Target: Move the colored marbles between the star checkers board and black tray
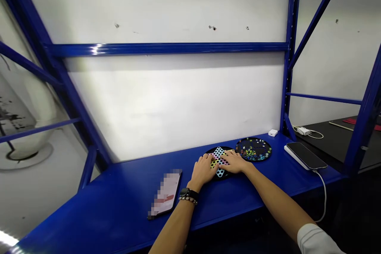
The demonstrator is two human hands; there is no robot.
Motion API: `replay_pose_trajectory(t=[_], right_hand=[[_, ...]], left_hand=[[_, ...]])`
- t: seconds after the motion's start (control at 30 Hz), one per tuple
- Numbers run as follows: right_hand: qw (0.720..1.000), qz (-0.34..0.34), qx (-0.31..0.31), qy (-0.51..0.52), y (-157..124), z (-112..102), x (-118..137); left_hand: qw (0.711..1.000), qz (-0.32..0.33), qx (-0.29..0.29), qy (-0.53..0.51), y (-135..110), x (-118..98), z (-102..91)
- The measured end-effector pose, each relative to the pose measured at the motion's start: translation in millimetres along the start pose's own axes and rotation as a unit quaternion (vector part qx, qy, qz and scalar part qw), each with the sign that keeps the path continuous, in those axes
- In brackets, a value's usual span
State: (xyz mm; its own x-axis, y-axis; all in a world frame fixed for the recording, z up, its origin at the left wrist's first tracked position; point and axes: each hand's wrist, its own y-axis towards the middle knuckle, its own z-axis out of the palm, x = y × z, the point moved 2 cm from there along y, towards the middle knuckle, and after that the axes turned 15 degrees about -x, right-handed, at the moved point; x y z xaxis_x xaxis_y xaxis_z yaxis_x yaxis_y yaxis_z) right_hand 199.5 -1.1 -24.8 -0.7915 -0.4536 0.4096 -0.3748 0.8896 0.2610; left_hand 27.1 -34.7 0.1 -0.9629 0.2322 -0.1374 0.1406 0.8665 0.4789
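- a white wall (178, 99) stands behind a blue metal frame (166, 49), and below it runs a blue desk (133, 190).
- the dotted board (219, 151), a pointed shape in blue, pink and yellow, lies toward the desk's far side, over a round black tray (228, 174).
- the left hand (204, 170) rests on the board's left part, the right hand (234, 161) on its right part; the fingers of both are loosely bent, not clenched, and i cannot tell whether either pinches a small piece.
- the work looks under way, to judge by 2 hands set on the board; many dark dots show on it, but the hands cover too much to say how much is done or left.
- a second tray (255, 144), also round and black, sits just beyond the right hand and holds many small shiny pieces (249, 152), yellow, green and blue among them, loose and not on the board.
- 1 phone (166, 194) lies left of the left hand.
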Motion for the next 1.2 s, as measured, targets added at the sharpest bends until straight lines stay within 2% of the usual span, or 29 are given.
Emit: replay_pose_trajectory(t=[0.13, 0.27, 0.37, 0.43, 0.53, 0.7, 0.83, 1.03, 1.2], right_hand=[[1.0, -0.006, -0.027, 0.002, 1.6, 1.3, -0.3], [0.991, -0.001, -0.133, 0.018, 6.7, -8.4, -1.2], [0.973, 0.072, -0.218, -0.023, 9.8, -22.6, -16.1], [0.959, 0.141, -0.235, -0.068, 8.9, -33.5, -33.8], [0.943, 0.222, -0.227, -0.101, 2.7, -50.8, -63.8], [0.934, 0.3, -0.188, -0.034, -6.8, -68.4, -98.6], [0.943, 0.298, -0.148, 0.005, -2.9, -62.1, -112.7], [0.951, 0.272, -0.147, 0.033, 5.5, -47.2, -130.0], [0.955, 0.263, -0.131, 0.035, 6.3, -44.9, -133.8]], left_hand=[[1.0, 0.019, -0.005, -0.012, 0.5, 0.9, 0.5], [1.0, 0.023, -0.013, -0.017, 0.8, 2.4, 1.6], [1.0, 0.02, -0.009, -0.018, 0.7, 2.4, 1.1], [1.0, 0.02, -0.006, -0.022, 0.6, 1.8, 0.0], [1.0, 0.016, -0.004, -0.027, 0.7, 1.1, -1.5], [0.999, 0.014, -0.003, -0.034, 0.9, 0.5, -2.2], [0.999, 0.013, -0.003, -0.037, 0.6, 0.8, -1.9], [0.999, 0.019, -0.013, -0.044, 0.0, 0.5, -2.5], [0.999, 0.017, -0.013, -0.039, 0.0, 1.2, -1.8]])
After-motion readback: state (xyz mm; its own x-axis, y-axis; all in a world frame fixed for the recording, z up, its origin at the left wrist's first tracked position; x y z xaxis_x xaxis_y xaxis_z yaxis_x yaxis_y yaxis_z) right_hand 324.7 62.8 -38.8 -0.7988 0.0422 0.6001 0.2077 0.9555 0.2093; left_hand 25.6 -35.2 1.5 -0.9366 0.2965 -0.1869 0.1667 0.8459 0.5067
